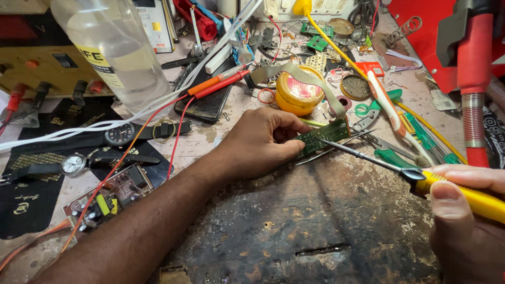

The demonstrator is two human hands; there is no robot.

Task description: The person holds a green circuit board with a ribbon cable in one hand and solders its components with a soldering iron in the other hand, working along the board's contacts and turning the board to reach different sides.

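Observation:
My left hand (260, 142) pinches a small green circuit board (323, 135) against the worn dark bench top (294, 221), near the middle of the view. A grey ribbon cable (310, 79) runs from the board up and over toward the back. My right hand (465, 210), at the lower right, grips a yellow-handled tool (468, 197). Its thin dark metal shaft (357, 155) reaches left, and the tip rests at the board's lower edge. A pair of tweezers (336, 147) lies under the shaft, beside the board.
A yellow round tin (299, 94) and a dark phone (210, 102) lie behind the board. Two wristwatches (121, 134) and an open circuit board (108, 197) sit at left, near a clear bottle (115, 47). Screwdrivers, scissors (368, 108) and red equipment (473, 52) crowd the right.

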